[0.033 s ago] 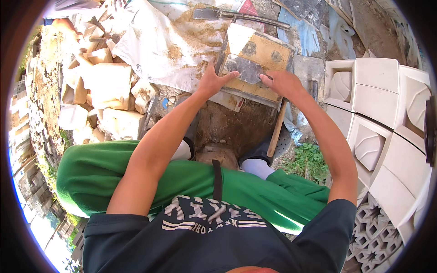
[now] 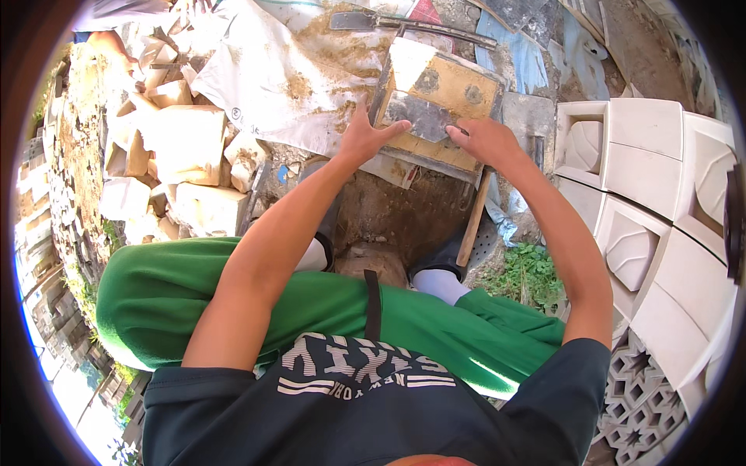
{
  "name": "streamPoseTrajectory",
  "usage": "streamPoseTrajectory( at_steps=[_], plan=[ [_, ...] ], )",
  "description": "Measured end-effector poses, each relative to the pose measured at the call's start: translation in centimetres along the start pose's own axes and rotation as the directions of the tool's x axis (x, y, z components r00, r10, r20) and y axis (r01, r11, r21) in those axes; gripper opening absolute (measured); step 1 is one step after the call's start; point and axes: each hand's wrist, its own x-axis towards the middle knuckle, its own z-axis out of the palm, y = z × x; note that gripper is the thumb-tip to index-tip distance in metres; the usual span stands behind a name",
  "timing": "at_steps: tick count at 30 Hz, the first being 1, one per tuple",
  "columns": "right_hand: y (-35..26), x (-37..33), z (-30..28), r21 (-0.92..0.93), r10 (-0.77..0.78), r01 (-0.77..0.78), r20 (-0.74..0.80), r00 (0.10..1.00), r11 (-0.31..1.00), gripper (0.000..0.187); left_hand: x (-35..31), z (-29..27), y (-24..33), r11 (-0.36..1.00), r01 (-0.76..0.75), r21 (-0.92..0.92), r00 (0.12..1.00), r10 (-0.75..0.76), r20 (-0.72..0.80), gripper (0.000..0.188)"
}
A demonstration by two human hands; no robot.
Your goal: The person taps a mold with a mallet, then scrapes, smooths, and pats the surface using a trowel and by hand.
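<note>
A block mould (image 2: 475,159) with a dark frame and tan, sandy fill lies tilted in front of me, two round dark marks on its far part. Across its near half rests a flat dark-grey plate (image 2: 420,116), worn and dusty. My right hand (image 2: 489,142) is closed at the plate's right end, thumb and finger pinching its edge or a small grip there; the rest of the hold is hidden. My left hand (image 2: 364,140) lies at the mould's left side, fingers stretched along the frame and thumb reaching onto the plate's left end.
Beyond the mould lies a long-handled tool (image 2: 412,29) with a dark flat blade. A wooden stick (image 2: 474,221) leans below it. Pale moulded blocks (image 2: 641,155) stand at right, patterned openwork blocks (image 2: 641,396) nearer. Broken blocks (image 2: 186,144) and a white sheet (image 2: 272,78) are left; another person's arm (image 2: 111,46) shows far left.
</note>
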Motion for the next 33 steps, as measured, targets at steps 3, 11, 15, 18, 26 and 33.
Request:
streamPoseTrajectory(
  at_steps=[3,11,15,18,26,33],
  plan=[
    [1.4,-1.0,-0.8,-0.049,-0.021,0.021,0.002,1.000,0.999,0.051,-0.3,0.7,0.4,0.995,-0.007,0.096,1.000,0.007,0.004,0.124],
    [1.6,-3.6,-3.6,-0.121,0.063,-0.059,0.028,0.998,0.991,0.050,0.9,1.0,-2.0,0.966,-0.058,-0.253,0.983,0.011,-0.186,0.071],
    [-0.1,-3.3,-2.8,-0.032,0.041,-0.042,-0.026,0.999,0.999,0.050,1.0,1.7,-2.9,0.971,0.047,-0.233,0.968,-0.101,-0.228,0.079],
    [-1.6,-2.3,-1.1,0.027,-0.077,0.081,-0.105,0.991,0.996,0.048,1.1,1.5,-2.7,0.976,0.098,-0.196,0.957,-0.147,-0.249,0.077],
    [-0.8,-1.7,2.2,-0.096,-0.035,0.034,-0.005,0.999,0.995,0.046,0.4,1.6,-1.5,0.948,0.108,-0.299,0.949,-0.188,-0.253,0.073],
    [3.0,-4.8,1.0,-0.102,-0.013,0.013,0.005,1.000,0.995,0.046,0.5,1.6,-0.7,0.962,0.147,-0.232,0.941,-0.208,-0.267,0.072]
  ],
)
